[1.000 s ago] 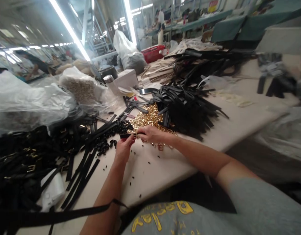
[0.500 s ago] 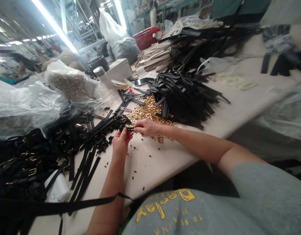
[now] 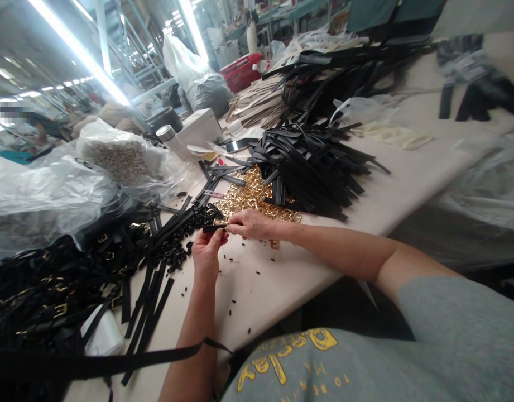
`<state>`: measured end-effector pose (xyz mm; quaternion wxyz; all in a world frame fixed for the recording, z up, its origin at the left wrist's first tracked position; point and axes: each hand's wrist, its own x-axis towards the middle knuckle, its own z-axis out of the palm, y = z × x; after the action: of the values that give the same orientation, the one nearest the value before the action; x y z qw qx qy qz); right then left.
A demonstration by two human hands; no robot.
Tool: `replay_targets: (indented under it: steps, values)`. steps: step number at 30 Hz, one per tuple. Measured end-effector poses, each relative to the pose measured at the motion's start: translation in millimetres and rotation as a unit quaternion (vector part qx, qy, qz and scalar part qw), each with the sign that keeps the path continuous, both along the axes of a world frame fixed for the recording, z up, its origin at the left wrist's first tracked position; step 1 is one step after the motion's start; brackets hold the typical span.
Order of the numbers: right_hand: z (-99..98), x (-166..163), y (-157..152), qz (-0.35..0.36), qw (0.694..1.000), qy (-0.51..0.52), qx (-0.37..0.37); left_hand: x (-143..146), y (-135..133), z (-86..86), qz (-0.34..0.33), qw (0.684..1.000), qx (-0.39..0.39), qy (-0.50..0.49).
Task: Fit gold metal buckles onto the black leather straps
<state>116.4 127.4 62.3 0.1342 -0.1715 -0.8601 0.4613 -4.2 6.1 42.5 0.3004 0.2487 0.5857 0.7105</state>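
Note:
My left hand [image 3: 207,250] and my right hand [image 3: 250,223] meet over the pale table [image 3: 407,184], both pinching a short black strap [image 3: 212,228] between their fingertips. Just behind my right hand lies a heap of gold metal buckles [image 3: 248,196]. A cluster of small black loops [image 3: 179,241] sits to the left of my hands. Tiny black bits are scattered on the table under my wrists.
A big pile of black straps [image 3: 315,164] lies beyond the buckles. Assembled black straps with gold buckles [image 3: 43,290] are heaped at the left. Clear plastic bags [image 3: 51,184], a white box [image 3: 200,127], a steel-capped bottle [image 3: 168,137] and a phone [image 3: 239,145] stand behind.
My hands stayed together on the strap, shifting only slightly. The camera tilted a little, so the table's contents sit marginally higher and to the left.

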Motion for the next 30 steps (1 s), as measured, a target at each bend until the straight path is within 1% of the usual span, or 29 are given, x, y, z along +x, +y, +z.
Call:
replay_targets:
  steps: [5, 9, 12, 15, 18, 21, 24, 27, 30]
  values:
    - [1.4, 0.9, 0.0, 0.016, 1.0, 0.012, 0.006, 4.2, 0.4, -0.3, 0.005, 0.999, 0.022, 0.047]
    - [2.8, 2.1, -0.9, 0.05, 0.998, 0.037, 0.017, 6.2, 2.1, -1.2, 0.019, 0.999, 0.02, 0.047]
    - [4.5, 2.7, -1.6, 0.051, 0.995, 0.039, 0.07, 4.3, 2.6, -4.8, 0.016, 0.999, 0.016, 0.037]
    - [6.4, 2.8, -2.5, 0.036, 0.99, 0.005, 0.133, 3.2, 2.5, -8.9, 0.017, 0.999, 0.018, 0.047]
    - [6.6, 2.5, -2.8, 0.013, 0.987, -0.025, 0.156, 6.9, 2.2, -9.2, 0.019, 0.996, 0.022, 0.082]
    - [6.2, 2.9, -1.1, -0.011, 0.991, -0.02, 0.133, 13.9, 0.9, -4.7, 0.017, 0.991, 0.038, 0.13]
    - [7.6, 4.2, 4.0, -0.013, 0.997, -0.015, 0.072, 18.5, -0.9, 0.3, -0.003, 0.987, 0.056, 0.148]
    - [10.2, 5.7, 9.8, 0.003, 1.0, -0.006, 0.017, 16.5, -1.9, 2.2, -0.025, 0.992, 0.052, 0.11]
    - [12.9, 7.5, 13.0, 0.036, 0.999, 0.013, -0.019, 8.5, -1.5, 1.1, -0.056, 0.998, 0.036, 0.021]
